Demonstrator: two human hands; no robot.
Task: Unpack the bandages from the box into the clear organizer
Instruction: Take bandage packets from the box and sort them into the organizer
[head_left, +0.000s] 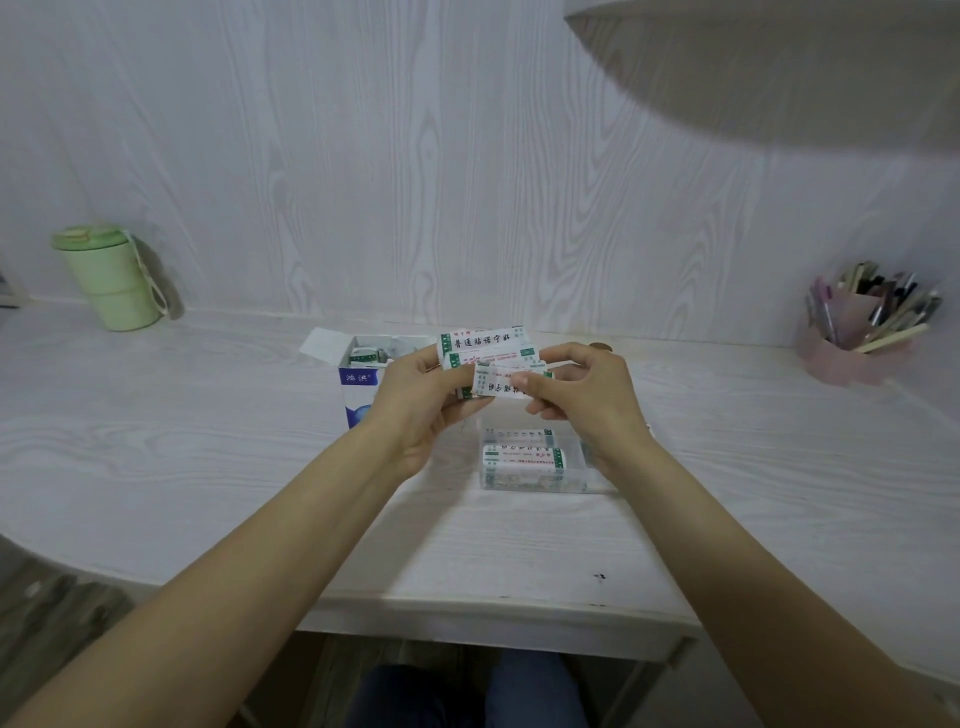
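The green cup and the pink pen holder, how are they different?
The green cup stands at the far left of the desk; the pink pen holder sits at the far right. The green cup is closed with a lid; the pink pen holder is open and stuffed with pens. The cup looks taller. Both stand near the back wall.

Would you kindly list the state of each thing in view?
box: open, upright, bandages inside
clear organizer: open, holds some bandages
fanned bandages: held above the organizer
left hand: grips bandages
right hand: pinches bandages
green cup: lidded, upright
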